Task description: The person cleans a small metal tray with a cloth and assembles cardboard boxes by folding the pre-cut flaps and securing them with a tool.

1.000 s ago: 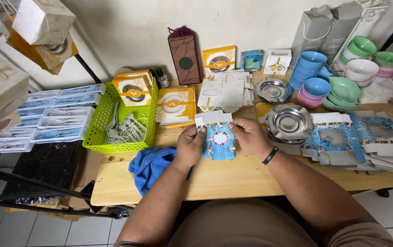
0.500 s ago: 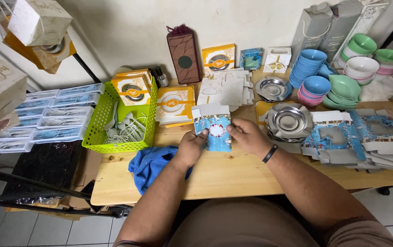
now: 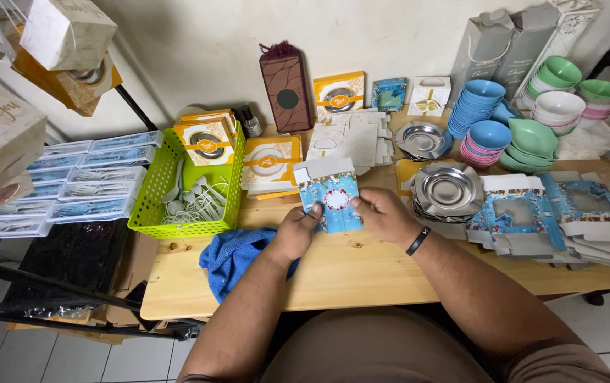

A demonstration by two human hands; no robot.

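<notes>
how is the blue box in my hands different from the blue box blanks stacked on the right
The blue box in both hands is one piece, folded narrow; the box blanks lie spread flat, stacked on the table. The held box shows a round floral mark; the blanks show square window cut-outs. Both are blue patterned card with white flaps.

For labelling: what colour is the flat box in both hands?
Head view: flat box is light blue with a floral ring.

Bare forearms, black wristband (image 3: pixel 417 241) on right wrist, brown short sleeve (image 3: pixel 560 362) at right upper arm.
</notes>
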